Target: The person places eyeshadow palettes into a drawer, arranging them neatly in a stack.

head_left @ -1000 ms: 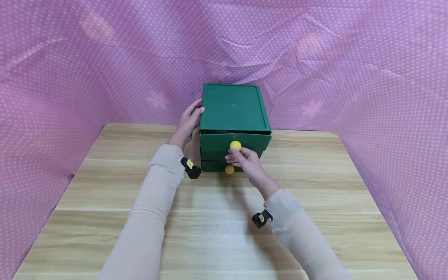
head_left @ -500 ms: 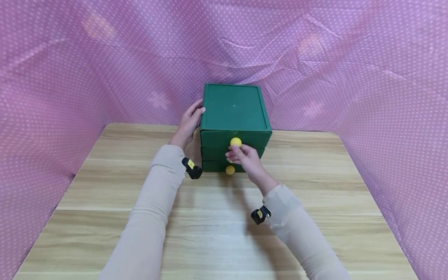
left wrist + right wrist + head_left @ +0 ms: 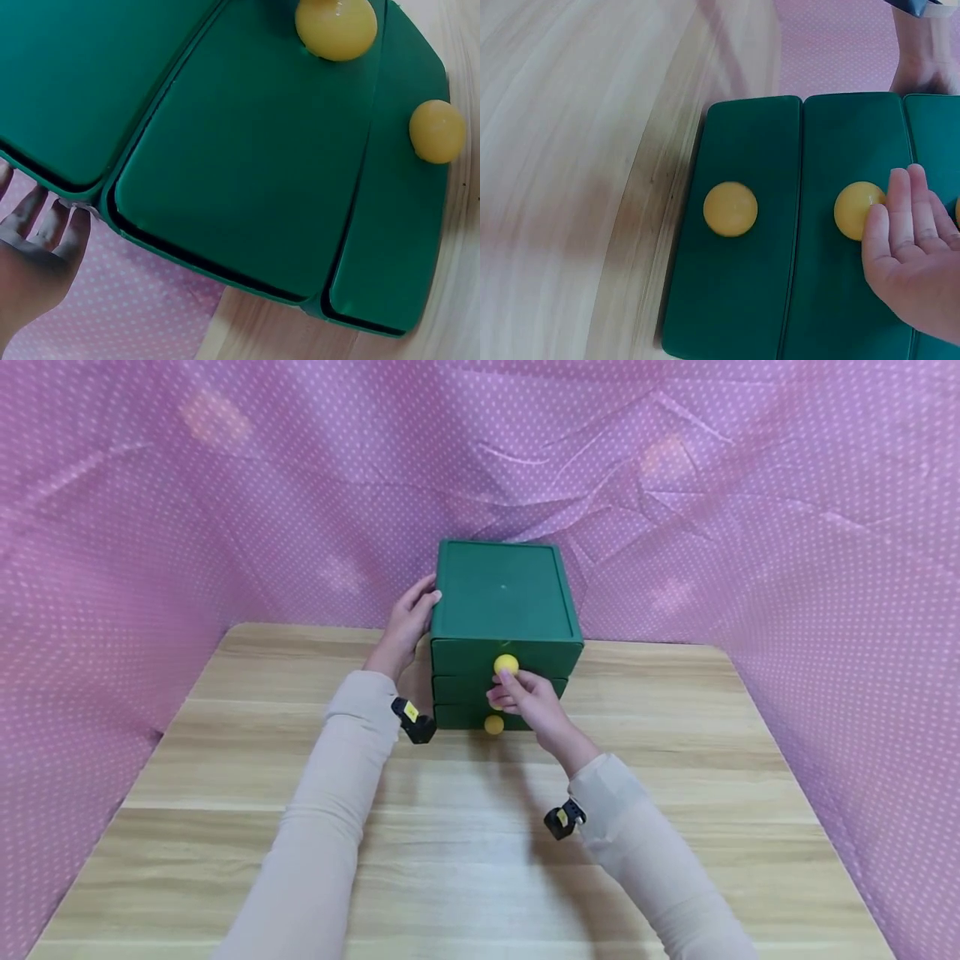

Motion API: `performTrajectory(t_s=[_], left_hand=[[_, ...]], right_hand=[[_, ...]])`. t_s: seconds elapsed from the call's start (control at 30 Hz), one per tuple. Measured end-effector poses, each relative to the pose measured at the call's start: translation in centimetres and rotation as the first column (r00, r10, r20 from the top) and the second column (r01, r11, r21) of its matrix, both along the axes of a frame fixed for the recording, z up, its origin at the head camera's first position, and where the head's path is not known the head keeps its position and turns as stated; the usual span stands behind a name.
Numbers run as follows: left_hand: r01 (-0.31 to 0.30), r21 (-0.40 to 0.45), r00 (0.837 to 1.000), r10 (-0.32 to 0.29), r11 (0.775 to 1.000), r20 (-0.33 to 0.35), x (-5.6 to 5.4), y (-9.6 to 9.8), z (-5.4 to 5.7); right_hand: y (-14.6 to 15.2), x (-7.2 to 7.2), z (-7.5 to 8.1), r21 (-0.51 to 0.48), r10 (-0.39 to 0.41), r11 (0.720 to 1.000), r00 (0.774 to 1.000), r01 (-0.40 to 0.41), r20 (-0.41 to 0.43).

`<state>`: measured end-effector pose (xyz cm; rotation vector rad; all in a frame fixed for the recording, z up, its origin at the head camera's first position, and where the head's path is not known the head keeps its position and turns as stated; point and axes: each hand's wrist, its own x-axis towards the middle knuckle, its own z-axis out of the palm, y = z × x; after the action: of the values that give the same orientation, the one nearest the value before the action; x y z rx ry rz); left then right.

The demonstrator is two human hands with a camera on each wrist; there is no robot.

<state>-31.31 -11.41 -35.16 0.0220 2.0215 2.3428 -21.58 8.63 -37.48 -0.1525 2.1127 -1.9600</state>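
A green three-drawer box (image 3: 506, 589) stands at the back of the table, its drawer fronts facing me with round yellow knobs. My left hand (image 3: 405, 627) rests against the box's left side, thumb near the top edge; the left wrist view shows its fingers (image 3: 52, 225) stretched along that side. At the top drawer, my right hand (image 3: 532, 706) pinches the yellow knob (image 3: 506, 665) with the thumb and index finger. Its other fingers extend in front of the middle knob (image 3: 859, 211), partly covering it. The bottom knob (image 3: 493, 725) shows below the hand. All drawer fronts sit flush.
The box stands on a light wooden table (image 3: 465, 860). Pink dotted cloth (image 3: 337, 485) hangs behind it and on both sides. A small black camera is strapped to each wrist.
The top drawer has gone fully in: the dark gap under the box's top edge is gone. My right hand moved inward with its knob; my left hand stayed at the side.
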Motion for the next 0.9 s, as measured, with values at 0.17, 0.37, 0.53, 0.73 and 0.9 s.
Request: performTrajectory(t_s=[0.17,0.37,0.53,0.73,0.9], left_hand=[[0.0,0.008,1.0,0.0,1.0,0.007,0.3,-0.2,0.0],[0.011,0.08,1.0,-0.012,0.997,0.005,0.1,-0.1,0.0],[0.026,0.028,0.999,-0.026,0.999,0.02,0.3,-0.1,0.5],[0.061,-0.211,0.998,-0.067,0.976,-0.02,0.8,-1.0,2.0],[0.066,-0.458,0.985,-0.133,0.886,-0.114,1.2,-2.2,3.5]], right_hand=[[0.1,0.5,0.0,0.051,0.087,0.995,0.995,-0.089,0.037],[-0.1,1.4,1.2,0.213,0.264,0.94,0.964,-0.265,0.034],[-0.5,1.7,3.3,0.352,0.409,0.861,0.911,-0.367,-0.053],[0.5,1.3,7.4,0.528,0.477,0.802,0.833,-0.28,-0.282],[3.1,0.1,10.4,0.573,0.4,0.811,0.826,-0.118,-0.398]])
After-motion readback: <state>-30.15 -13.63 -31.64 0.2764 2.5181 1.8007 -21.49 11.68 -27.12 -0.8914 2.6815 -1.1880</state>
